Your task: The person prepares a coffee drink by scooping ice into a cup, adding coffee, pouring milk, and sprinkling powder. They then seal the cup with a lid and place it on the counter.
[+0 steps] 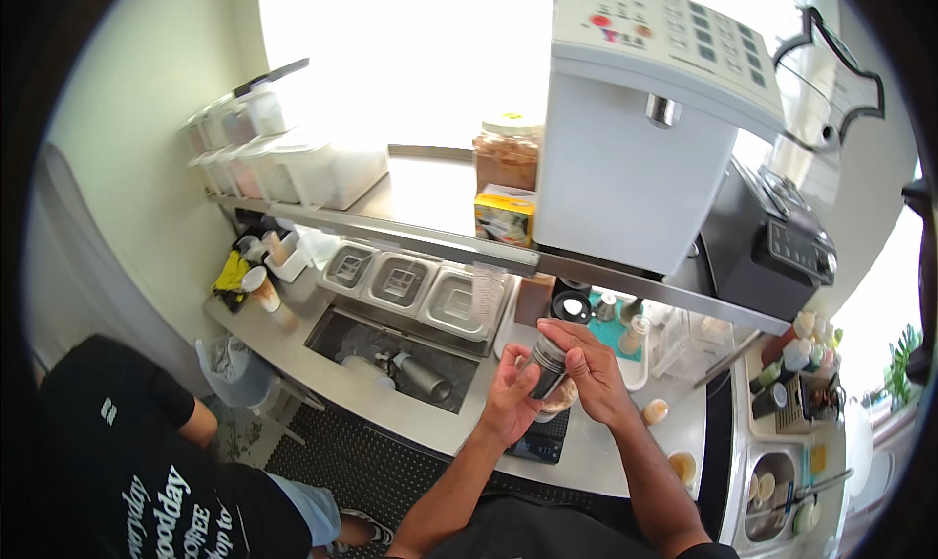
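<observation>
Between both hands, a small dark jar with a silvery ribbed top [547, 361] is held at a tilt. My left hand [507, 403] wraps the lower body. The fingers of my right hand [595, 372] lie over the top, thumb against its side. Partly hidden beneath the jar is a cup [563, 399] with a pale brown, frothy-looking surface. It stands on a black digital scale [538, 447] whose display is lit. To the right of my right hand, a small bottle with an orange-tan tip [655, 412] stands on the steel counter [601, 453].
At left is a person in a black shirt [117, 442]. A recessed bin [366, 339] holds metal and pale containers, with lidded steel pans [399, 280] behind. A shelf edge [440, 242] overhangs, bearing a white dispenser [630, 170]. A sink [769, 486] lies right.
</observation>
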The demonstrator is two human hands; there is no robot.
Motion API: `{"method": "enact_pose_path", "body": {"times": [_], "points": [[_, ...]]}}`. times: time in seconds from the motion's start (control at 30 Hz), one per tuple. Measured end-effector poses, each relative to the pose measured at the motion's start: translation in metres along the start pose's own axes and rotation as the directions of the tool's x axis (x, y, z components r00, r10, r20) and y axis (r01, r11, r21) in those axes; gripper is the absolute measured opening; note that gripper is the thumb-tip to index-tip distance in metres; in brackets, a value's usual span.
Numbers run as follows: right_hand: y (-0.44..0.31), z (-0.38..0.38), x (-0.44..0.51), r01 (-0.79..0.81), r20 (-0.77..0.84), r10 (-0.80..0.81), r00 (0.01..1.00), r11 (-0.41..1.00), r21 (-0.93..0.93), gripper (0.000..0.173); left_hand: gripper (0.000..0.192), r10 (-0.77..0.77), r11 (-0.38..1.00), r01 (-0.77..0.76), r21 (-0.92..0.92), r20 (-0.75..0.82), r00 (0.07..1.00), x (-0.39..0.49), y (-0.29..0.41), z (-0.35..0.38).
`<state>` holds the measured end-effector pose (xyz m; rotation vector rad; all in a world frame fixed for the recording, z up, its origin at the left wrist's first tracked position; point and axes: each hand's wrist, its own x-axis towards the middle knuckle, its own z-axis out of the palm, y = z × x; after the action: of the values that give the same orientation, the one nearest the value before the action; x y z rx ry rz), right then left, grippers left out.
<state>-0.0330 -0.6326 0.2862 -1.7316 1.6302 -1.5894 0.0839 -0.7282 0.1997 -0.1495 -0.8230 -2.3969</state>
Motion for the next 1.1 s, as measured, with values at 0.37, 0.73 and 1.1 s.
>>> {"method": "enact_pose_path", "body": {"times": [0.37, 0.73, 1.1], "points": [[-0.021, 0.001, 0.074, 0.185, 0.110, -0.160, 0.981, 0.941, -0.282, 0.052, 0.055, 0.367, 0.547, -0.384, 0.744, 0.199, 0.909, 0.057, 0.131, 0.005], [0.092, 0.019, -0.013, -0.021, 0.446, 0.680, 0.582, 0.561, -0.827, 0.095, 0.046, 0.431, -0.348, 0.025, 0.937, 0.136, 0.892, 0.237, 0.194, -0.081], [0.057, 0.063, 0.022, -0.058, 0.372, 0.713, 0.595, 0.499, -0.864, 0.076, 0.061, 0.662, 0.003, -0.419, 0.908, 0.312, 0.681, 0.104, 0.208, -0.097]]}}
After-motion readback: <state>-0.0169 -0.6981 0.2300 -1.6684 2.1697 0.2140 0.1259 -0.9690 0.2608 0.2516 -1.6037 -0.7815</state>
